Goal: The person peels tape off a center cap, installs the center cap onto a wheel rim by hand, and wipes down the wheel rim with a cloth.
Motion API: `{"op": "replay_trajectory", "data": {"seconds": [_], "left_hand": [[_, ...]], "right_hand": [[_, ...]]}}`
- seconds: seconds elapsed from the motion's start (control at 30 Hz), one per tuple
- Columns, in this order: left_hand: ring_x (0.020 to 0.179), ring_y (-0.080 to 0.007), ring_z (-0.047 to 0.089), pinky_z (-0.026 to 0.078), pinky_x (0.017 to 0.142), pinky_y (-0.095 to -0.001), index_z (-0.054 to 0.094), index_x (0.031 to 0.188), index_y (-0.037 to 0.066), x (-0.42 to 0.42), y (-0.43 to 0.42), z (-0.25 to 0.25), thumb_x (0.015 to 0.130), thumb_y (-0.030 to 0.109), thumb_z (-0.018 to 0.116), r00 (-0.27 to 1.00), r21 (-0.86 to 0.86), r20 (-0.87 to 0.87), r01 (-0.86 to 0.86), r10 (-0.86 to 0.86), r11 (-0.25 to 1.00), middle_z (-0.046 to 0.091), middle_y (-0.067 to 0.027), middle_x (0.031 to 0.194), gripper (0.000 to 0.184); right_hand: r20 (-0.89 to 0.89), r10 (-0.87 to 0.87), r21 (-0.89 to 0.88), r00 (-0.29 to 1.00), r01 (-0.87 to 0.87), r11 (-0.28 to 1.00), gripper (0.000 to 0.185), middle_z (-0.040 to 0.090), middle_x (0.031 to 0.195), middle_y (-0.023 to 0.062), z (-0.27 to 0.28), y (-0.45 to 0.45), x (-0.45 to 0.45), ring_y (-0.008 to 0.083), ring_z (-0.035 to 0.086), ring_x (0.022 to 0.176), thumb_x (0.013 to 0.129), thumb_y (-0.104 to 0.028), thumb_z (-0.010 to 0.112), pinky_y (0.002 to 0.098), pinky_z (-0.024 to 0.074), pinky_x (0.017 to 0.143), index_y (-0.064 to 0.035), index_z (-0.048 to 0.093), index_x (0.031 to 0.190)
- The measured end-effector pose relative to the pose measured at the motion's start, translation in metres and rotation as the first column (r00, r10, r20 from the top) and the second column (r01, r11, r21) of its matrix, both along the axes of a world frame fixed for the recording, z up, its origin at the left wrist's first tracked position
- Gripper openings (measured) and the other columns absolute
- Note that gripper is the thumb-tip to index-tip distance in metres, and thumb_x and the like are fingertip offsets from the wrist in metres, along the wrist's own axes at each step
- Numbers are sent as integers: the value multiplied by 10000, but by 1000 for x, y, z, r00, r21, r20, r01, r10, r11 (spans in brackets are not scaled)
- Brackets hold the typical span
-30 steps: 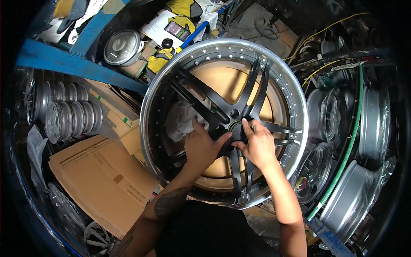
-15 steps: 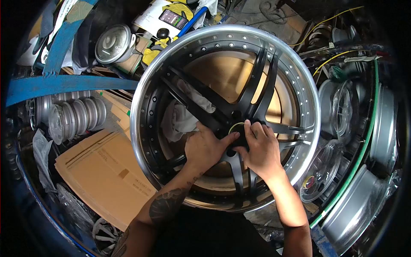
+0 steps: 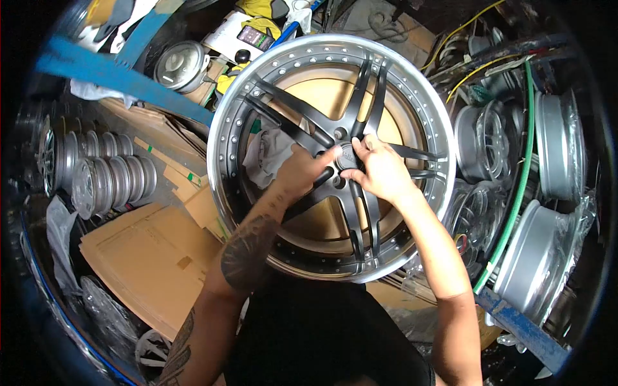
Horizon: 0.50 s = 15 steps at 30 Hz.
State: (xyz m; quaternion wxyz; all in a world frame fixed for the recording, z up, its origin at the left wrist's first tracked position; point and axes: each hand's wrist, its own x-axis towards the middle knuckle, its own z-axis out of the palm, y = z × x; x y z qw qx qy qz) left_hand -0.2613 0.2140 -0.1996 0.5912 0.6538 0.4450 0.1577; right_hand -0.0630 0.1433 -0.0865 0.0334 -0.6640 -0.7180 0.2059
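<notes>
A large alloy wheel (image 3: 226, 83) with dark spokes and a polished, bolt-studded lip lies face up in front of me. At its hub sits a round grey center cap (image 3: 348, 156) with a raised marking too small to read. My left hand (image 3: 302, 170) is closed at a spoke on the left, its thumb stretched to the cap's edge; the other fingers are mostly hidden. From the right, my right hand (image 3: 386, 170) curls its fingers and thumb around the cap's edge. A light cloth (image 3: 265, 154) shows through the spokes beside my left hand.
Flattened cardboard (image 3: 151, 257) lies at lower left, below stacked wheels (image 3: 116, 183). More wheels, some in plastic wrap (image 3: 534, 257), line the right behind a green hose (image 3: 520, 206). A blue metal frame (image 3: 122, 80) crosses the upper left, near a phone (image 3: 255, 37).
The wheel and my hands sit higher in the view. A yellow-green arc at the hub no longer shows; the cap's grey face is visible between my thumbs. Both hands stay at the hub.
</notes>
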Motion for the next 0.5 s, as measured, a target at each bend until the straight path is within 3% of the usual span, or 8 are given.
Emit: {"op": "replay_trajectory", "data": {"seconds": [0.03, 0.07, 0.13, 0.2, 0.23, 0.3, 0.4, 0.5], "left_hand": [[1056, -302, 704, 551, 884, -406, 588, 1385, 22, 1, 8, 9, 1017, 534, 587, 963, -229, 259, -17, 78, 973, 673, -237, 1273, 630], [1205, -271, 631, 473, 1033, -408, 537, 1425, -6, -7, 15, 17, 1030, 521, 565, 946, -433, 286, -14, 152, 901, 607, -183, 1398, 660], [1334, -284, 547, 388, 1135, -411, 461, 1473, -29, -10, 11, 34, 1027, 561, 541, 938, -507, -49, -318, 342, 801, 564, -214, 1449, 744], [1389, -361, 517, 384, 1155, -419, 392, 1467, -103, -8, 6, 55, 1000, 652, 496, 943, -393, -133, -332, 305, 857, 539, -304, 1454, 894], [1342, -383, 557, 408, 1136, -435, 391, 1447, -116, -6, 7, 50, 996, 656, 496, 941, -328, -246, -307, 232, 894, 577, -317, 1393, 900], [1205, -425, 654, 481, 1065, -465, 386, 1401, -136, -4, 6, 51, 949, 688, 544, 895, -217, -433, -222, 110, 951, 674, -320, 1225, 953], [1185, -418, 667, 504, 1038, -458, 386, 1383, -145, -7, 8, 57, 893, 727, 592, 903, -235, -427, -152, 39, 960, 687, -316, 1203, 1021], [1193, -396, 667, 508, 1044, -422, 357, 1404, -163, -4, 5, 31, 795, 654, 765, 940, -191, -329, -156, 86, 969, 667, -320, 1238, 1098]], "right_hand": [[-62, -34, 7, 998, 34, 999, 657, 621, 1112, 204, -3, 0, 3, 400, 637, 1081, 876, -393, 766, 445, 499, 975, 61, 617, 1328], [-126, -65, 3, 990, 66, 998, 602, 636, 1102, 214, -10, -3, 8, 400, 640, 1081, 923, -375, 730, 437, 497, 977, 57, 626, 1330], [-395, -166, 61, 904, 206, 977, 412, 680, 1094, 207, -26, -3, 17, 339, 657, 1089, 1021, -241, 628, 386, 481, 997, 18, 643, 1341], [-436, -316, 90, 842, 391, 916, 373, 676, 1189, 233, -27, 2, 15, 370, 664, 1103, 1024, -195, 609, 384, 495, 991, 17, 646, 1329], [-481, -268, 202, 835, 403, 893, 345, 678, 1188, 221, -36, 6, 14, 373, 650, 1127, 1025, -176, 594, 408, 487, 1006, 8, 657, 1311], [-368, -251, 296, 895, 369, 881, 328, 676, 1197, 220, -40, 19, 11, 374, 639, 1151, 1028, -176, 580, 412, 479, 1021, 4, 664, 1289], [-282, -170, 386, 944, 274, 881, 335, 674, 1230, 220, -47, 46, 9, 397, 616, 1202, 1031, -240, 561, 437, 458, 1058, -1, 683, 1232], [-145, -40, 447, 989, 102, 889, 361, 686, 1219, 216, -59, 76, 8, 399, 609, 1215, 1036, -279, 545, 472, 436, 1090, 4, 698, 1200]]}}
